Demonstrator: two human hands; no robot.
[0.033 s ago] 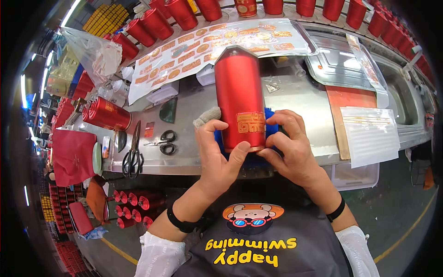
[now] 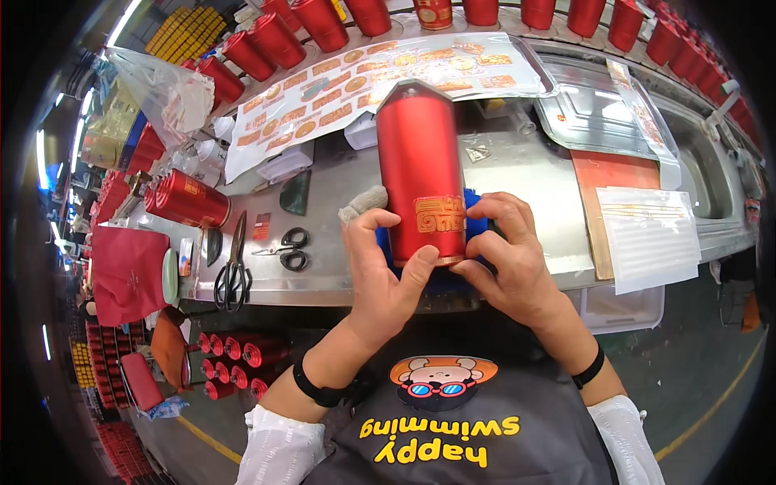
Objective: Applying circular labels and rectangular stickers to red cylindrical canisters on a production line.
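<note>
A glossy red cylindrical bottle lies over the table edge in front of me, its base toward me. A gold patterned decal sits on its side near the base. My left hand grips the left side, thumb on the red surface by the base; a grey cloth cover wraps one fingertip. My right hand presses curled fingers to the right side, by the decal's edge, with the thumb at the base rim. Something blue shows under the bottle; its shape is mostly hidden.
A white sheet of gold decals spans the back. Left lie large black scissors, small scissors and another red bottle. Right are a clear-lidded tray, a brown board, a white sheet and a sink.
</note>
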